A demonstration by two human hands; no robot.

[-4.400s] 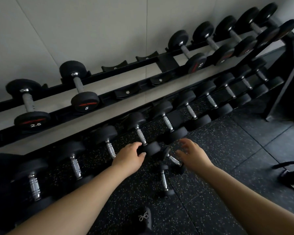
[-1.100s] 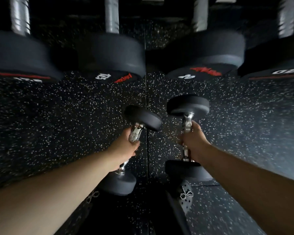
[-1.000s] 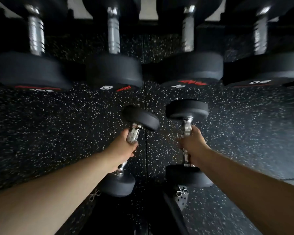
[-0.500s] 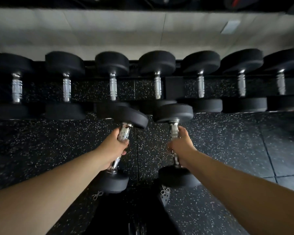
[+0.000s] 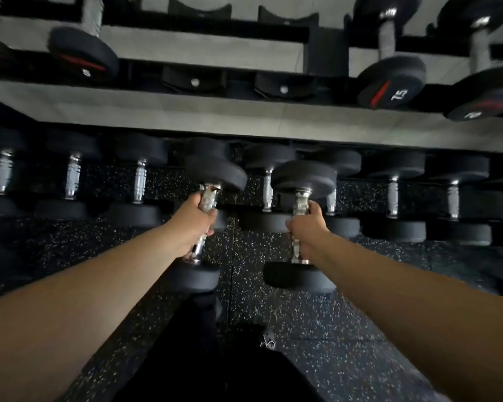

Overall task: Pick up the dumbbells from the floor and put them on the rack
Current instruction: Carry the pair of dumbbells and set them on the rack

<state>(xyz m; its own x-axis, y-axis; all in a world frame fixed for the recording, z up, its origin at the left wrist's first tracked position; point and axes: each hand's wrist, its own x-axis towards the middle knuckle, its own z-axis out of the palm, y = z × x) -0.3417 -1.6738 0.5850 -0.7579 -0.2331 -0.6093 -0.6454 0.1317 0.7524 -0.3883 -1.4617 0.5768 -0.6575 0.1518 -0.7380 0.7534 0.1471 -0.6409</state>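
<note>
I hold two small black dumbbells with chrome handles, both off the floor. My left hand [image 5: 192, 221] grips the handle of the left dumbbell [image 5: 215, 173], which tilts slightly right. In my right hand [image 5: 305, 227] the right dumbbell [image 5: 304, 177] stands nearly upright. Both hang in front of the lower row of the rack [image 5: 244, 126]. On the upper tier, two empty saddles [image 5: 193, 79] sit just above my hands.
The lower tier holds a full row of black dumbbells [image 5: 138, 181]. The upper tier carries dumbbells at the left [image 5: 83, 55] and right, one marked 15 [image 5: 391, 81]. Speckled black rubber floor [image 5: 273, 309] lies below. My dark-clothed legs and a shoe [image 5: 266, 340] show at the bottom.
Both hands have lifted the dumbbells higher, up to the level of the lower row. My view has tilted up, so the rack's upper tier with its empty saddles now shows.
</note>
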